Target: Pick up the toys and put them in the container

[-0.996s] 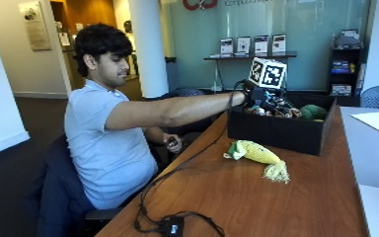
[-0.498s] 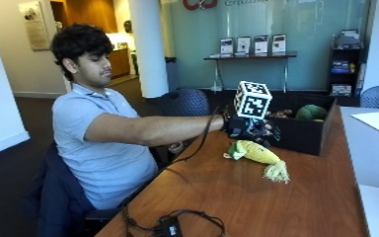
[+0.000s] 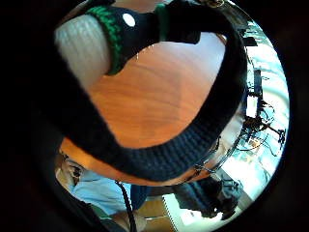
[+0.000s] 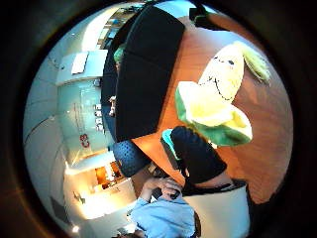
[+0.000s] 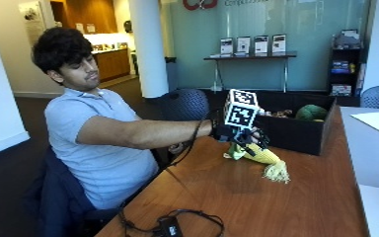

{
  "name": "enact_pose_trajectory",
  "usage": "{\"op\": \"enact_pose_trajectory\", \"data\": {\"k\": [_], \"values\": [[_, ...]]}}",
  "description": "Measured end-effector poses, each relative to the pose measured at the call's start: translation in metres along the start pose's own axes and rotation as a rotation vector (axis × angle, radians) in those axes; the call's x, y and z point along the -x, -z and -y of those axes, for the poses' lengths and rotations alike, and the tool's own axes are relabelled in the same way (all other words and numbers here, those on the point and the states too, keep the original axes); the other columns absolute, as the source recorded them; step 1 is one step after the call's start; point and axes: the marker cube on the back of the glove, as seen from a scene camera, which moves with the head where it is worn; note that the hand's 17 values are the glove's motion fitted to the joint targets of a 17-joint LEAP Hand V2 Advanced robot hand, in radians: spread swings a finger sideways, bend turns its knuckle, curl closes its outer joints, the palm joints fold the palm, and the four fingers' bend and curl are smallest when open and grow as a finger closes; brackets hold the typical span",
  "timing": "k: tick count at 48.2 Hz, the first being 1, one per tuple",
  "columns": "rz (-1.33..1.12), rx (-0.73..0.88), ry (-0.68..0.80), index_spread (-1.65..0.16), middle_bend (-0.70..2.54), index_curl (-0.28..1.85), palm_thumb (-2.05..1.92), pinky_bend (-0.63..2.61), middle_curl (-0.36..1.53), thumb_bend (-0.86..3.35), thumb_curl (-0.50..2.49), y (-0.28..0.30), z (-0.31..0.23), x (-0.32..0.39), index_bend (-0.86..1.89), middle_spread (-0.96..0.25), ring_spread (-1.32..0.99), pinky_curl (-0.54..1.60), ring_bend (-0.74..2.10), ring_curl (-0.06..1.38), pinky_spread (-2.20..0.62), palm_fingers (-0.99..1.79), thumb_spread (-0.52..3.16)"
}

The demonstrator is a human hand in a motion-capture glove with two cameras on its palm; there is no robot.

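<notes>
Beside the black container [image 5: 298, 131], grip [image 5: 241, 136] grasping corn toy [image 5: 260, 155] on table [image 5: 242, 202].

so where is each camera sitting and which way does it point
Outside view: beside the table, facing the seated person, the gloved right hand over the corn toy and the black container.
Thumb side palm view: on the palm, looking at the corn toy, container and a gloved finger.
Little finger side palm view: on the palm, looking past gloved fingers at the wooden table.
The outside and thumb side views share the corn toy and container.
</notes>
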Motion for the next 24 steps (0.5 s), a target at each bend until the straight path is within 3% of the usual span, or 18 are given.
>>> {"op": "enact_pose_trajectory", "data": {"k": [14, 24], "values": [[-0.030, 0.050, -0.038, -0.34, 0.17, 0.39, -0.04, 0.83, 0.31, -0.03, 0.23, -0.019, 0.010, 0.013, 0.20, 0.00, -0.03, 0.34, 0.18, 0.34, 0.10, -0.02, 1.37], [-0.122, 0.201, -0.089, -0.34, 0.09, 0.39, -0.03, 0.94, 0.26, -0.03, 0.23, -0.068, 0.029, 0.018, 0.20, 0.03, -0.02, 0.37, 0.12, 0.29, 0.10, -0.20, 1.36]]}}
